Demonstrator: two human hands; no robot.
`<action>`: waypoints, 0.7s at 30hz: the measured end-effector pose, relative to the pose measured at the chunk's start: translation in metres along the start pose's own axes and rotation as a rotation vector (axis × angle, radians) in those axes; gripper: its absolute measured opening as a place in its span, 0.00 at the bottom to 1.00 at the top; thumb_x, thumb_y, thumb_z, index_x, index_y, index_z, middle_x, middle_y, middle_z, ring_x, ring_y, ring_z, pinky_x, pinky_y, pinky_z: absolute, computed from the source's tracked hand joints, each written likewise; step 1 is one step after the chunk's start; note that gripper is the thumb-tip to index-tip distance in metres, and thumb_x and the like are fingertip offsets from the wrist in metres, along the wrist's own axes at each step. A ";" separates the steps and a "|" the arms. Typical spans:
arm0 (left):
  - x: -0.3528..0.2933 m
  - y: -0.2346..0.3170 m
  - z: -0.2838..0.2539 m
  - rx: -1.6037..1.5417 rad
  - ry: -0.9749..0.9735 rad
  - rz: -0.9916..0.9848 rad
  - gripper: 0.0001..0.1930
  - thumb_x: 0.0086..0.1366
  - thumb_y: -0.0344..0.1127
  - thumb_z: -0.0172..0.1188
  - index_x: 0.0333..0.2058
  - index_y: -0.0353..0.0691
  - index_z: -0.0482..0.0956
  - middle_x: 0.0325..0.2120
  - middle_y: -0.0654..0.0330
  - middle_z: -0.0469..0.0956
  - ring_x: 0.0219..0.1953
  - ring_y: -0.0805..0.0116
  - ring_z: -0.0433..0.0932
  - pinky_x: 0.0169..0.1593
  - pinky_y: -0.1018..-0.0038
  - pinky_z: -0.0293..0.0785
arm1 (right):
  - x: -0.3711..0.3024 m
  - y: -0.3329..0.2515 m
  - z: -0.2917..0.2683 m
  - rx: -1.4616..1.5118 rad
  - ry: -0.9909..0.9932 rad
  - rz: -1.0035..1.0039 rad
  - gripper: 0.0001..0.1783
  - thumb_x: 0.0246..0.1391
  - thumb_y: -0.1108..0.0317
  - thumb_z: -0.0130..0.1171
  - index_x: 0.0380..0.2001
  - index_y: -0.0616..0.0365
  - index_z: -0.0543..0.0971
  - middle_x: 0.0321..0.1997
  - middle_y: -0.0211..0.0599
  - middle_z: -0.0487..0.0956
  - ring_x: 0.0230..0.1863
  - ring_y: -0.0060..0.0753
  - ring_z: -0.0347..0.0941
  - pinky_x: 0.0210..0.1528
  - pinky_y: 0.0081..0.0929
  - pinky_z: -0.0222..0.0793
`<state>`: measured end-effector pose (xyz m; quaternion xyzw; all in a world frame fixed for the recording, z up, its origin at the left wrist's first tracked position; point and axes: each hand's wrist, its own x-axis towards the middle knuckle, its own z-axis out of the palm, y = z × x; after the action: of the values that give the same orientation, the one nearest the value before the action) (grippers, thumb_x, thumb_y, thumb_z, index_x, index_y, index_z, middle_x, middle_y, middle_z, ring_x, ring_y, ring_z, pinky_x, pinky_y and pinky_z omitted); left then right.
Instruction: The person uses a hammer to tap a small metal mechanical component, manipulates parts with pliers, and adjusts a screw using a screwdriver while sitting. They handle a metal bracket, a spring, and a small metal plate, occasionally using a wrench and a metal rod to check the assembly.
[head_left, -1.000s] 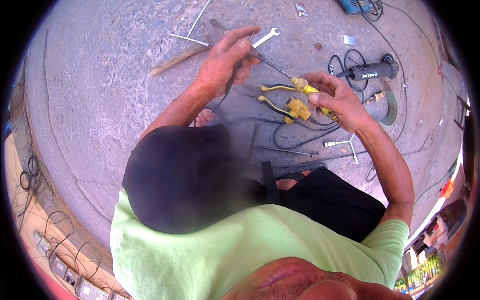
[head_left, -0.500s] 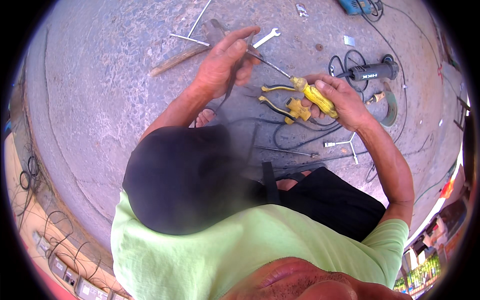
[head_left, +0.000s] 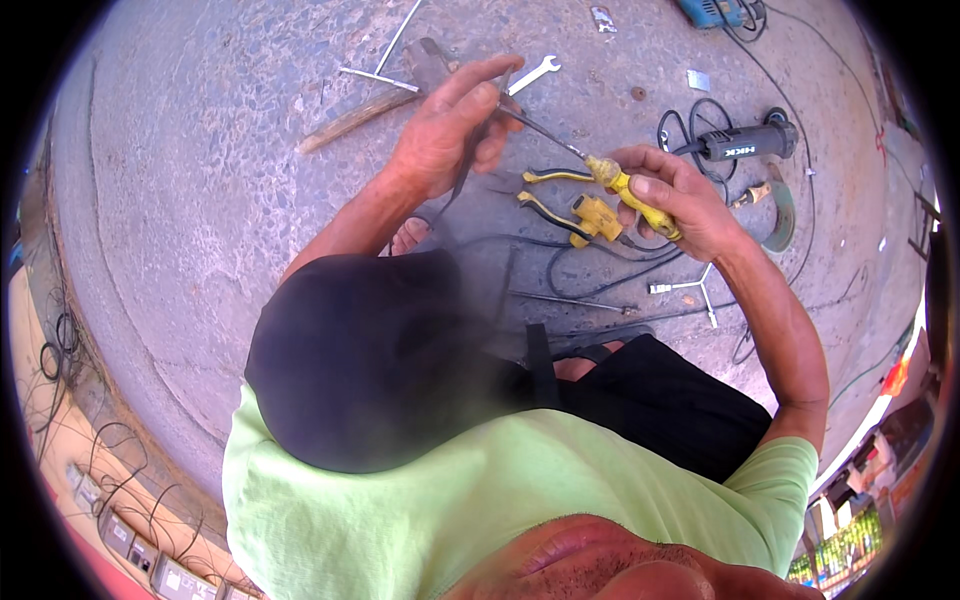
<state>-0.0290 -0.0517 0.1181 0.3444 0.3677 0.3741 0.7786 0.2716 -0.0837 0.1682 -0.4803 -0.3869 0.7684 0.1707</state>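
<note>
My right hand [head_left: 690, 200] is wrapped around the yellow handle of a screwdriver [head_left: 630, 195]. Its thin metal shaft runs up and left to the fingers of my left hand [head_left: 445, 135]. That hand is closed on a thin, dark, flat strip [head_left: 463, 168], which hangs down past the palm. The screwdriver's tip meets the strip near the left fingertips; the exact contact is hidden. On the ground below the screwdriver lie pliers [head_left: 552, 177] with yellow and black handles. A yellow plug-like block [head_left: 597, 215] rests beside them, under my right hand.
A wooden-handled hammer [head_left: 360, 118], a T-shaped wrench [head_left: 380, 77] and a silver spanner [head_left: 535, 73] lie beyond my left hand. To the right are a corded angle grinder [head_left: 745, 143], a green curved piece [head_left: 780, 220] and a three-armed socket wrench [head_left: 690, 285]. A blue power tool [head_left: 708, 12] sits farther off.
My right fingers have shifted on the screwdriver handle, and that hand has moved very slightly right. My left hand and the dark strip have hardly moved.
</note>
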 end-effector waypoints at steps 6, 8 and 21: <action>-0.003 0.001 -0.001 0.104 -0.022 0.078 0.43 0.63 0.57 0.68 0.68 0.39 0.64 0.40 0.57 0.75 0.25 0.75 0.68 0.26 0.78 0.65 | 0.007 0.016 -0.019 0.181 -0.144 0.117 0.29 0.65 0.53 0.60 0.56 0.70 0.74 0.41 0.41 0.82 0.28 0.23 0.76 0.33 0.20 0.73; -0.003 0.007 0.002 0.151 -0.045 0.102 0.42 0.62 0.52 0.71 0.68 0.39 0.64 0.41 0.57 0.76 0.25 0.75 0.69 0.26 0.78 0.66 | 0.007 0.015 -0.021 0.238 -0.177 0.183 0.29 0.63 0.52 0.62 0.54 0.69 0.75 0.40 0.40 0.82 0.25 0.23 0.75 0.33 0.19 0.72; -0.012 0.014 0.009 0.272 -0.106 0.159 0.43 0.61 0.44 0.73 0.70 0.39 0.61 0.44 0.55 0.75 0.28 0.73 0.72 0.31 0.77 0.71 | 0.007 0.029 -0.023 -0.185 -0.024 -0.077 0.23 0.59 0.61 0.67 0.53 0.65 0.79 0.42 0.32 0.81 0.39 0.22 0.77 0.42 0.23 0.73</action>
<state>-0.0316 -0.0573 0.1382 0.4939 0.3449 0.3624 0.7112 0.2911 -0.0879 0.1363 -0.4696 -0.4763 0.7281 0.1503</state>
